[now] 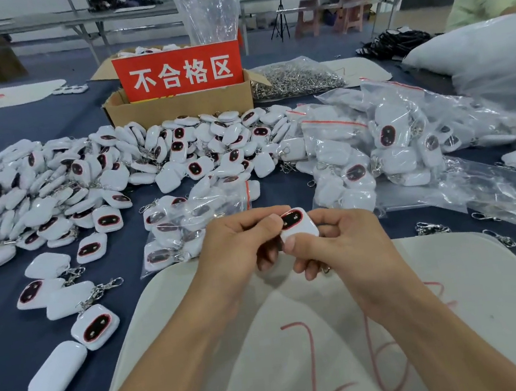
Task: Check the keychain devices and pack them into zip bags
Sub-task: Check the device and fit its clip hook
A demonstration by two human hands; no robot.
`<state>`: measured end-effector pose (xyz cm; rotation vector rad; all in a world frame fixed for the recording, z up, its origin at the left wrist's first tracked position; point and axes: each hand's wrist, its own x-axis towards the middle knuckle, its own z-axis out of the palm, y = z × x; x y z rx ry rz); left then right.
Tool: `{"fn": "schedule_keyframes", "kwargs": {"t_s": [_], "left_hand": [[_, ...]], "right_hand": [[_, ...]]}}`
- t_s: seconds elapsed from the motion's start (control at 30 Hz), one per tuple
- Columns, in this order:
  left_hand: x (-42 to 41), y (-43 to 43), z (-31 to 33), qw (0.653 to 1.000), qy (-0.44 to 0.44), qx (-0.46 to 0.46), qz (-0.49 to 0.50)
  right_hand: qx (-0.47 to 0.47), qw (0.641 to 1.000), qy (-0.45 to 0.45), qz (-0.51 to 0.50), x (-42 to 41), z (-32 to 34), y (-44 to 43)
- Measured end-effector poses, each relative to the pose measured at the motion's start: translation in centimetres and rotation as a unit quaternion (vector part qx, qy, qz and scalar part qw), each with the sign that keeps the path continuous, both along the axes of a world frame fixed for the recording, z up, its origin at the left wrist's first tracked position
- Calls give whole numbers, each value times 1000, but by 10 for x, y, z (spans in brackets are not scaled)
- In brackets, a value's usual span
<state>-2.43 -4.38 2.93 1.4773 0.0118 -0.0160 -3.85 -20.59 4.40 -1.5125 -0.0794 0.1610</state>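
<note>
Head view: fingers of both hands curl round one device. The left hand pinches its upper edge and the right hand presses a thumb on its lower corner. Its dark face tilts up, apparently for checking. It hovers well in front of the box, above the pad. Between it and the box lies a half-filled bag, mouth turned handward, likely to receive it. A heap spreads front-left of the box on the tabletop; filled bags lie front-right.
</note>
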Motion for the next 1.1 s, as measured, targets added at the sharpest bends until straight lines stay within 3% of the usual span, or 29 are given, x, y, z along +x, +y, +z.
{"fn": "schedule_keyframes", "kwargs": {"t_s": [0.23, 0.47, 0.67, 0.93, 1.1], "left_hand": [[-1, 1, -3, 998, -44, 40, -14], [-3, 0, -6, 997, -44, 65, -2], [-3, 1, -6, 996, -47, 71, 6], [-3, -4, -12, 976, -122, 181, 25], [-6, -12, -11, 984, -85, 156, 4]], "right_hand": [[2, 1000, 8, 2, 0, 1, -1], [-127, 991, -26, 21, 2, -1, -6], [-134, 991, -20, 15, 2, -2, -6], [29, 993, 111, 30, 7, 0, -6], [58, 991, 123, -5, 10, 0, -8]]}}
